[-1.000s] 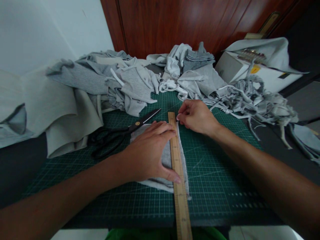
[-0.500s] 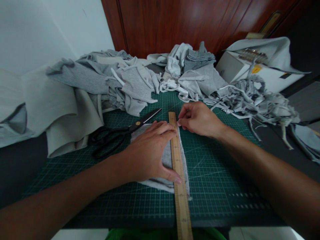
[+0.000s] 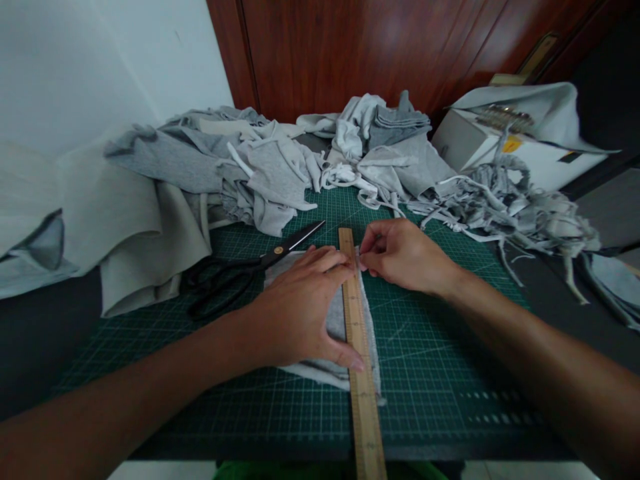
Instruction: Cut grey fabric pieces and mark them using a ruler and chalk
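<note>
My left hand (image 3: 300,307) lies flat on a small grey fabric piece (image 3: 336,320), its fingertips and thumb pressing the left edge of a wooden ruler (image 3: 361,373) that runs toward me across the green cutting mat (image 3: 440,373). My right hand (image 3: 405,257) has its fingers pinched together at the fabric's far corner, right beside the ruler's top end. What the fingertips pinch is too small to make out. Black scissors (image 3: 250,267) lie shut on the mat just left of my left hand.
Piles of grey and white fabric (image 3: 260,167) fill the back of the table. A tangle of cut grey strips (image 3: 510,207) lies at the right. A white box (image 3: 520,143) draped with cloth stands at the back right. Beige folded cloth (image 3: 135,247) hangs at the left.
My right hand has slid toward me and a little left, from beyond the ruler's tip down to the fabric's far corner. The left hand and ruler hold still.
</note>
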`<state>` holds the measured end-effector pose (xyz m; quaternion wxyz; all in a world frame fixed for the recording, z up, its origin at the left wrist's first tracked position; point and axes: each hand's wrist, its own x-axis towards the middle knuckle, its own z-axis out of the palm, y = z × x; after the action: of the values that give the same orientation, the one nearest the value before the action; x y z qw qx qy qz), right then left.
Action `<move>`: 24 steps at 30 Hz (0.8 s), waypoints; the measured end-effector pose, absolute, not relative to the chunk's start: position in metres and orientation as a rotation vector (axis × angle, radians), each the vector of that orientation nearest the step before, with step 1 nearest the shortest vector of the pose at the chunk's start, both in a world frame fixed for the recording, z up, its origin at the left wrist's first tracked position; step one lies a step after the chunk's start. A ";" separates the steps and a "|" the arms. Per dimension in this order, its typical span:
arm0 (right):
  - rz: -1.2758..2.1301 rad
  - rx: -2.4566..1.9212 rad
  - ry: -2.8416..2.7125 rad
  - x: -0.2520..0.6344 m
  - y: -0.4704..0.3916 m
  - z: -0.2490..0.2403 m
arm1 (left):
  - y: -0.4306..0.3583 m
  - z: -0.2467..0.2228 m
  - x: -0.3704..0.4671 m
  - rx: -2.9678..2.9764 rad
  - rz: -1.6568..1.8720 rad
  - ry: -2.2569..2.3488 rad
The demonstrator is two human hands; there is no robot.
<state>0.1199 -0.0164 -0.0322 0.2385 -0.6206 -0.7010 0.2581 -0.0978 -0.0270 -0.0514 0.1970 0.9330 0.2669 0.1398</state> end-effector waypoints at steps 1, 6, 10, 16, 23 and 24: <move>0.723 -1.689 -1.932 0.119 -0.019 -0.032 | -0.027 -0.051 -0.098 2.609 0.382 0.756; 0.615 -1.727 -1.843 0.116 -0.009 -0.040 | -0.027 -0.049 -0.097 2.602 0.371 0.763; 0.564 -1.725 -1.789 0.118 -0.005 -0.041 | -0.027 -0.050 -0.097 2.604 0.392 0.751; 0.721 -1.620 -1.919 0.115 -0.041 -0.034 | -0.028 -0.050 -0.097 2.607 0.389 0.755; 0.683 -1.652 -1.998 0.110 -0.043 -0.034 | -0.029 -0.046 -0.095 2.626 0.339 0.762; 0.655 -1.661 -1.986 0.110 -0.038 -0.035 | -0.029 -0.046 -0.095 2.629 0.334 0.767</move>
<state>0.1103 -0.0381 -0.0353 0.2334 -0.6049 -0.7230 0.2387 -0.0954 -0.0287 -0.0456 0.1899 0.9355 0.2730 0.1189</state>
